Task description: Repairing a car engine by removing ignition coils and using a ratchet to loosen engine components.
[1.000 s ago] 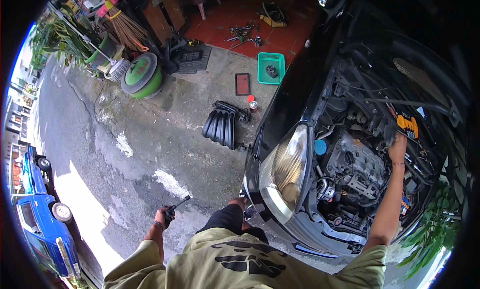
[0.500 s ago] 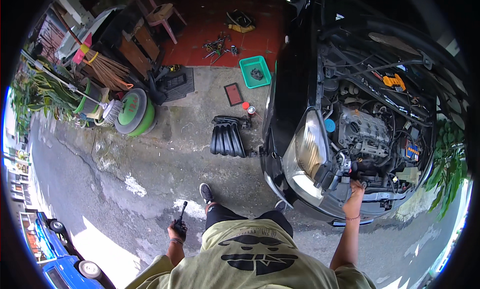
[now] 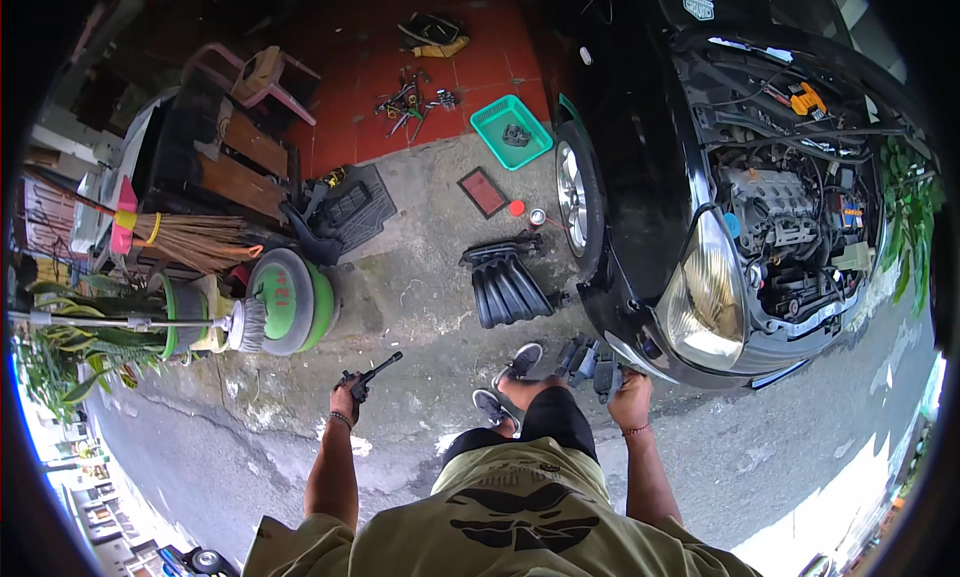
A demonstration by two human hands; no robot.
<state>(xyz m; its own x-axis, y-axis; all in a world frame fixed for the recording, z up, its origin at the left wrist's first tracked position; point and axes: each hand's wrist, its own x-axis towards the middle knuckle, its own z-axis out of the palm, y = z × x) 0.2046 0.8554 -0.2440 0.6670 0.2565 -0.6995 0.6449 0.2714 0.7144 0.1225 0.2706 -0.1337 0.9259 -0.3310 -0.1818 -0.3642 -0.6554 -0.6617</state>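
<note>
My left hand (image 3: 344, 397) is closed around a black rod-shaped tool (image 3: 379, 369), its narrow end pointing up and to the right; its exact kind I cannot make out. Low beside the front corner of a black car (image 3: 640, 192), my right hand (image 3: 630, 401) grips a dark grey, blocky plastic car part (image 3: 592, 367) made of several sections. The fingers of that hand are partly hidden behind the part. Farther right, the car's engine (image 3: 770, 205) lies exposed under the raised hood, behind the headlight (image 3: 704, 297).
A black ribbed intake manifold (image 3: 508, 285) lies on the concrete, near an air filter (image 3: 484, 193), a red cap (image 3: 517, 208) and a can (image 3: 538, 217). Beyond are a green basket (image 3: 512, 165) and scattered tools (image 3: 408, 105). A green round planter (image 3: 318, 315) and a broom (image 3: 195, 239) stand left.
My right hand has left the engine bay's front and moved left, bringing the plastic car part out beside the car. My left hand has risen with the tool. The view has turned and my feet have shifted.
</note>
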